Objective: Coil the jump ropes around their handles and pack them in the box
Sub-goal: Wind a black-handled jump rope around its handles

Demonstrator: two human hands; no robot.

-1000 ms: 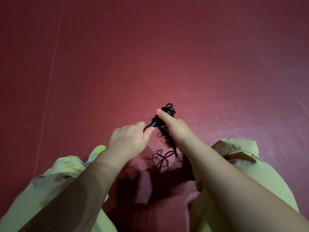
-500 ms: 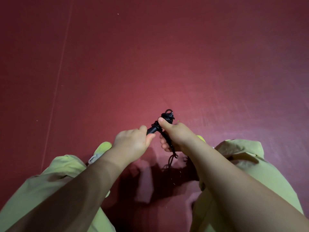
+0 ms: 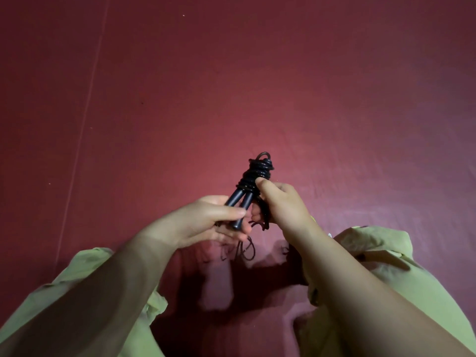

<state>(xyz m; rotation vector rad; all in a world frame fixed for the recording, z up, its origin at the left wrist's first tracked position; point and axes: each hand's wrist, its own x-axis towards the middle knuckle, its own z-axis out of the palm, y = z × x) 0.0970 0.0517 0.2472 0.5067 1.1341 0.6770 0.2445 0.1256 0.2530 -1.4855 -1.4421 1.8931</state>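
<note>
Okay, I see the left hand (image 3: 206, 222) grasping the lower ends of the two black handles (image 3: 238, 202), thumb laid across them, fingers underneath. The handles sit side by side, tilted up and to the right. The jump rope (image 3: 257, 171) is coiled tight round their upper part, with one small loop sticking out the top. My right hand (image 3: 280, 204) pinches the rope just beside the coil, thumb against the wraps. The loose tail hangs below the hands, over the dark red floor (image 3: 231, 73). Yellow-green trousers (image 3: 381, 253) show at the bottom on both sides. No box in view.
</note>
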